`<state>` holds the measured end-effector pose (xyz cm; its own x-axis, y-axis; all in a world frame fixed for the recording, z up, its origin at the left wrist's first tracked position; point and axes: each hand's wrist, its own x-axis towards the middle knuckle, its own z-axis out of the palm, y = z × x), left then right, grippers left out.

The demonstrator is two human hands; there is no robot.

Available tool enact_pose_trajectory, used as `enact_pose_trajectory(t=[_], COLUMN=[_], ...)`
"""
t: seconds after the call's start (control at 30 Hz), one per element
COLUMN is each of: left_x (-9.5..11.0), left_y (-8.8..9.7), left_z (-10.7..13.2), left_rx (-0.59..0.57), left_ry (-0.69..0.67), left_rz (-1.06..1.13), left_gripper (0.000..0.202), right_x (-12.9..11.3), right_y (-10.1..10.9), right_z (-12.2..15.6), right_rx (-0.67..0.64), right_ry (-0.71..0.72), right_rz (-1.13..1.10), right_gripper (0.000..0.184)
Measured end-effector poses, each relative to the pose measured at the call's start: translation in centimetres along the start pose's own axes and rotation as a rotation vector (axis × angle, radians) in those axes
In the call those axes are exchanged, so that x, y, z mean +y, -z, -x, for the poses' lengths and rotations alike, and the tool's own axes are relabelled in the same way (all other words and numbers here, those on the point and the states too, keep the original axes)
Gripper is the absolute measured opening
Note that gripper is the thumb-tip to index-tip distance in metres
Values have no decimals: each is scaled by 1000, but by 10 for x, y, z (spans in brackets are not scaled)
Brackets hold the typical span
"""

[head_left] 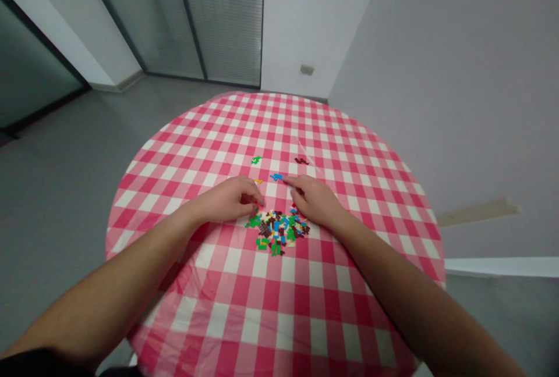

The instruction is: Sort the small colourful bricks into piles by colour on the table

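A heap of small toy building bricks [279,230], green, blue, dark brown, white and a little red, lies on the checked tablecloth. My left hand [236,198] rests at the heap's upper left edge, its fingers curved, with a gap between thumb and fingers. Above the heap, the outstretched index finger of my right hand [315,198] touches a small cluster of blue bricks [276,177]. Its thumb hangs apart, close to the heap's upper right edge. Partly behind my left hand is a small group of yellow bricks [258,181].
Farther back lie a green brick cluster [256,160] and a dark brown cluster [301,160]. The round table [262,301] wears a pink and white checked cover, wrinkled at the near left. Glass partitions [205,22] and a wall [437,74] stand beyond.
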<state>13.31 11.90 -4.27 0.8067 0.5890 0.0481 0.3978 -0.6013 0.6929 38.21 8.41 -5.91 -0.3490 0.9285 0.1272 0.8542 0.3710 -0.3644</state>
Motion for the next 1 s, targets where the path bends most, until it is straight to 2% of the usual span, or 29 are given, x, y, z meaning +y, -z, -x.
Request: enact_pose_trajectory(t=[0.23, 0.33, 0.4, 0.57, 0.7, 0.87, 1.0], left_x=[-2, 0, 0, -3, -7, -17, -24], left_y=[-1, -1, -2, -5, -6, -7, -5], left_z=[-2, -3, -4, -4, -5, -7, -9], left_rx=[-74, -67, 2, 326, 505, 642, 674], left_ry=[-70, -66, -18, 186, 256, 284, 326], left_rz=[-55, -51, -31, 117, 182, 271, 220], left_gripper=[15, 16, 16, 17, 22, 27, 28], right_x=[1, 0, -1, -1, 0, 2, 2], right_y=[1, 1, 2, 3, 2, 1, 0], right_z=[1, 1, 1, 2, 2, 2, 2], right_rx=[8, 8, 7, 6, 13, 16, 16], right_ry=[-18, -29, -39, -55, -40, -26, -23], right_rz=[-53, -63, -70, -86, -91, -96, -98], right_gripper=[44, 43, 43, 43, 44, 43, 43])
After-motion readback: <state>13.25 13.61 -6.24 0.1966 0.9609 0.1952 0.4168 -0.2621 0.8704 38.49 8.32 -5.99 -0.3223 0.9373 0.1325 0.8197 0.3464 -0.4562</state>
